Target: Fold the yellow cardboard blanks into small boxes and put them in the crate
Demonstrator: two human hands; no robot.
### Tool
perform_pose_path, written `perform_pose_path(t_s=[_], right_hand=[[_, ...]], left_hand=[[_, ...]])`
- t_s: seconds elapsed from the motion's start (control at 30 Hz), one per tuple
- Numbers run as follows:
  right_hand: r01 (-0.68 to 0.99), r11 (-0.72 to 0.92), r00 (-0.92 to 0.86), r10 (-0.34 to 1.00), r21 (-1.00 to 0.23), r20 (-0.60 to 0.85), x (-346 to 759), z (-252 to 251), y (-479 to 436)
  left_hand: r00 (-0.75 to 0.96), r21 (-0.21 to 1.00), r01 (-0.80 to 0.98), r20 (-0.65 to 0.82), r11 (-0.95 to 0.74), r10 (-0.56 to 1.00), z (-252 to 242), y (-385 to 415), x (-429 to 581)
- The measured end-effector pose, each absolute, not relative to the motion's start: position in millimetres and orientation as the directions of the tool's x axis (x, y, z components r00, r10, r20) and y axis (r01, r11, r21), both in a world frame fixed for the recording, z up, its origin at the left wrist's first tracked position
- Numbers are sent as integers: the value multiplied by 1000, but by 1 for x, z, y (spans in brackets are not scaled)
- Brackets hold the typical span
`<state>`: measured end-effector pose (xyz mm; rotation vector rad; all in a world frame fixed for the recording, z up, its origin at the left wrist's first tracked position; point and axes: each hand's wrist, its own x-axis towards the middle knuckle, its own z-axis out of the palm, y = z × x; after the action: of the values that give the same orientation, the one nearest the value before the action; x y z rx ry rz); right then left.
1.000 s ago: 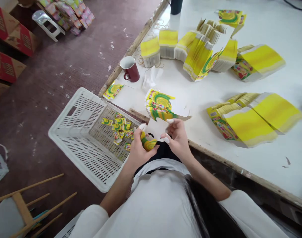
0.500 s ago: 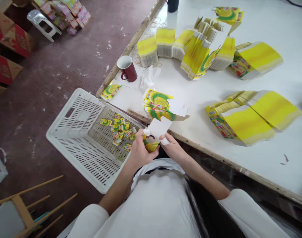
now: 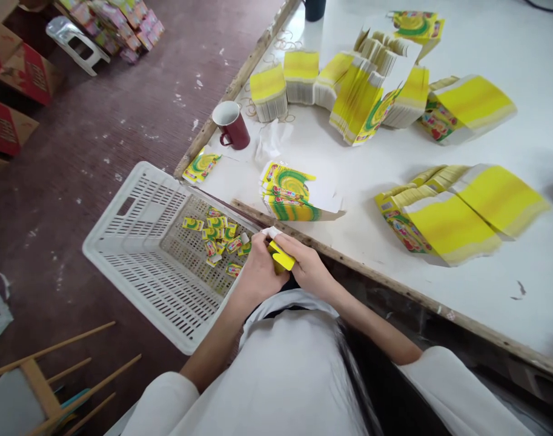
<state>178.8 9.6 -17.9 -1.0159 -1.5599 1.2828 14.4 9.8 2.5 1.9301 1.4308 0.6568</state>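
Note:
Between my two hands is a small yellow cardboard box (image 3: 283, 257), held just off the table's near edge. My left hand (image 3: 258, 269) wraps round its left side. The fingers of my right hand (image 3: 307, 266) press on its top and right side, covering much of it. Beyond my hands, a short stack of flat printed cartons (image 3: 288, 194) lies fanned on the white table (image 3: 349, 236). Below on the left, a white plastic crate (image 3: 142, 266) holds several small yellow-green boxes (image 3: 217, 233).
A dark red mug (image 3: 235, 127) stands near the table's left edge by a crumpled tissue (image 3: 272, 140) and a loose carton (image 3: 201, 166). Bundles of yellow cartons (image 3: 453, 224) occupy the table's right and back. A wooden stool (image 3: 42, 387) lies at lower left.
The white flap that stood up from the box is folded down, and a yellow face now shows. My right hand has moved left and over the box, closer to my left hand.

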Motion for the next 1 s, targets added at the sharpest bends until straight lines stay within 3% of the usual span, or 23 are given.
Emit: perform_pose_path(t_s=[0.1, 0.2, 0.33, 0.57, 0.8, 1.0], right_hand=[[125, 163, -237, 963, -979, 130, 182, -23, 12], [196, 238, -396, 907, -951, 145, 190, -22, 15], [232, 320, -488, 855, -919, 174, 201, -16, 20], [294, 338, -470, 866, -894, 173, 207, -9, 27], [128, 373, -594, 771, -919, 230, 217, -1, 34], [175, 322, -463, 861, -930, 211, 200, -4, 25]], left_hand=[[210, 667, 727, 6, -161, 978, 6, 10, 8], [198, 659, 742, -44, -121, 979, 15, 13, -2], [274, 619, 755, 2, -216, 962, 28, 22, -13], [345, 604, 744, 17, -285, 938, 42, 32, -12], [387, 678, 678, 1, -285, 922, 42, 34, -16], [321, 626, 727, 50, -280, 946, 41, 30, -6]])
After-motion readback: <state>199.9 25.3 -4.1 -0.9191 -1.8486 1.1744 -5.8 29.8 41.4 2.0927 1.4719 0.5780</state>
